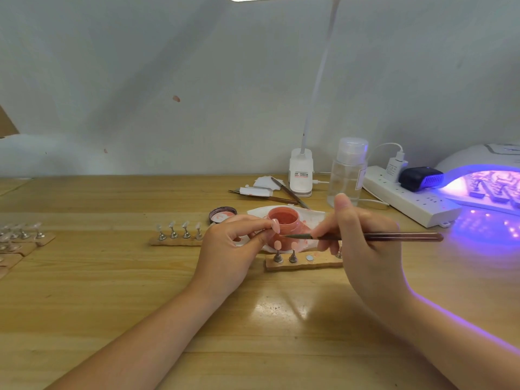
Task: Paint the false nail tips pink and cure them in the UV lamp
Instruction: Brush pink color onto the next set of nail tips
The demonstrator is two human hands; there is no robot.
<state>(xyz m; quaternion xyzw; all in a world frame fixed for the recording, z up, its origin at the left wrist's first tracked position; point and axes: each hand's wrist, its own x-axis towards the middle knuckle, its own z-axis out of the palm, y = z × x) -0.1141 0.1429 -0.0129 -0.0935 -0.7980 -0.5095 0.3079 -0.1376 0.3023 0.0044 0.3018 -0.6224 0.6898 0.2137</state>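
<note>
Head view shows our left hand [225, 243] pinching a small metal stand between thumb and fingers, with a pink nail tip [275, 226] poking out past the fingertips, just in front of the open pot of pink gel [283, 220]. Our right hand [363, 237] grips a thin brush [374, 237] like a pen, its handle running out to the right and its pointed bristles reaching left to just beside the held tip; we cannot tell whether they touch it. Below the pot, a wooden strip [304, 263] carries two pink tips on stands and one bare round magnet; our right hand hides part of it. A second strip [174, 242] to the left carries four clear tips, with more clear ones at the table's far left edge. The pot's lid [222, 214] lies beside it. At the far right the UV lamp [484, 187] glows purple with several strips of tips inside.
</note>
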